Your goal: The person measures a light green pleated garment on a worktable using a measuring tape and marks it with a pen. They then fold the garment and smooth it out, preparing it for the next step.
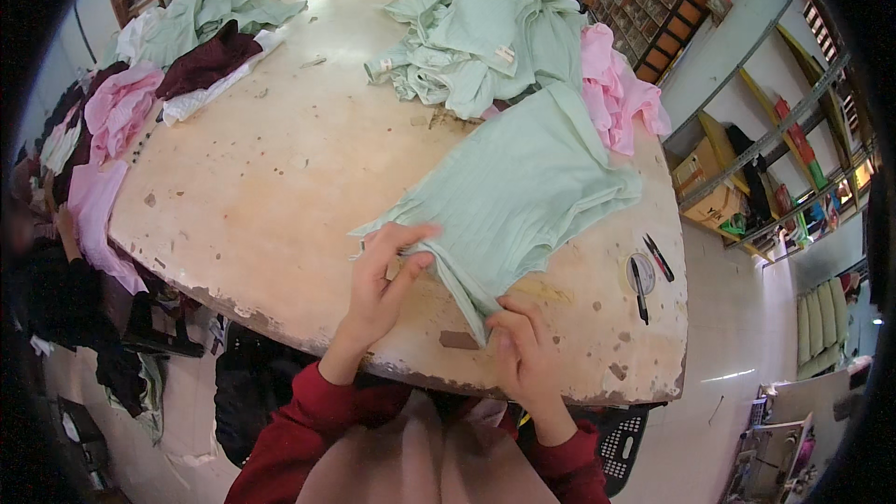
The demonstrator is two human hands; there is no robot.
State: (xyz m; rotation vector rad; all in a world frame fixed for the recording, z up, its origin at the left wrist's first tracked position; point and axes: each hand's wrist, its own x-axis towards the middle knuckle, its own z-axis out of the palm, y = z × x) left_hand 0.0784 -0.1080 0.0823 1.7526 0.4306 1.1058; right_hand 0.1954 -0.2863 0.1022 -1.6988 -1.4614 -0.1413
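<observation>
Nearest to the body, the left hand [381, 271] has its fingers bent toward the thumb, only a little apart, with the edge of a pale green garment [523, 182] between them. The right hand [525, 347] is closed in a pinch on the other end of the same edge, so a narrow fold is stretched between the two hands. The garment lies flat on the surface [280, 168], in front of the person, with its far end reaching the heap behind. I judge that the work on this piece is at its edge and is not finished, because both hands are occupied there and the folded strip does not lie flat. To the right, a black pen [639, 291] lies across a tape roll [627, 273], beside small snips [659, 258]; neither hand touches them. Farther away there is a large green heap [485, 33] with pink cloth [611, 84] at its right, and at the far left another mixed pile [210, 23]. Whether these pieces are done or waiting, I cannot tell.
</observation>
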